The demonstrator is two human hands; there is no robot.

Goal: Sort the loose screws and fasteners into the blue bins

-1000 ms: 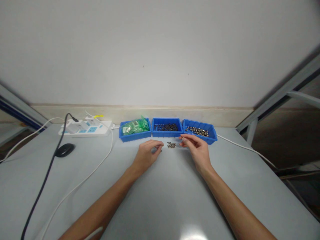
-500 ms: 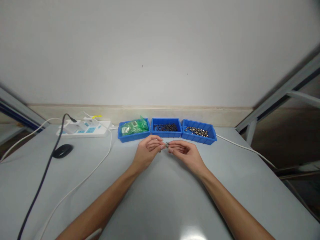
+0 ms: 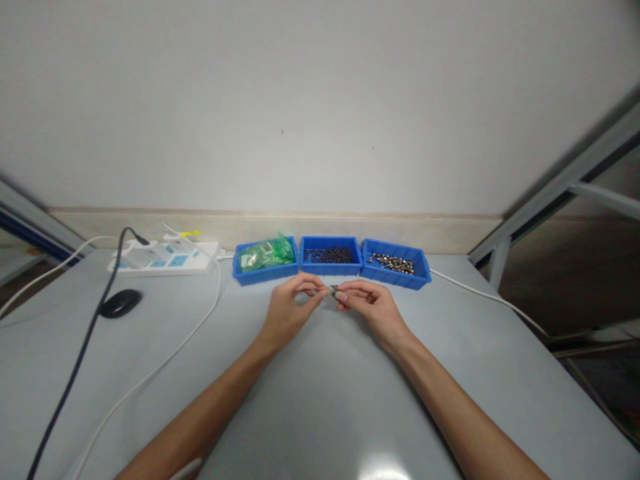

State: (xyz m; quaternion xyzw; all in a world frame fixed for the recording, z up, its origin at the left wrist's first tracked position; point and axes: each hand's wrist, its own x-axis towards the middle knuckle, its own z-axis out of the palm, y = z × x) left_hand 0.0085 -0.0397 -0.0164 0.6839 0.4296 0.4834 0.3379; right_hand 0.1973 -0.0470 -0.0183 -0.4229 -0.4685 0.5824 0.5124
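Observation:
Just in front of the blue bins, my two hands meet fingertip to fingertip above the grey table. My right hand (image 3: pixel 375 305) pinches a small metal piece (image 3: pixel 334 289) between thumb and fingers; it is too small to name its kind. My left hand (image 3: pixel 295 305) is pinched close on the other side, thumb against the fingers, and what lies between them is too small to make out. Nearest to the hands stands the middle blue bin (image 3: pixel 331 269), holding dark screws (image 3: pixel 336 255). In the right blue bin (image 3: pixel 400 277) are shiny metal parts (image 3: pixel 395 264).
A left blue bin (image 3: pixel 265 275) holds a green plastic bag (image 3: pixel 267 255). On the left are a white power strip (image 3: pixel 200 267) with plugs, a black mouse (image 3: pixel 121 303), a black cable (image 3: pixel 85 350) and a white cable (image 3: pixel 165 363). A wall rises behind the table (image 3: pixel 320 400).
My left fingers have shifted and drawn more tightly together. The right hand keeps its pinch on the small metal piece, and the view has moved slightly.

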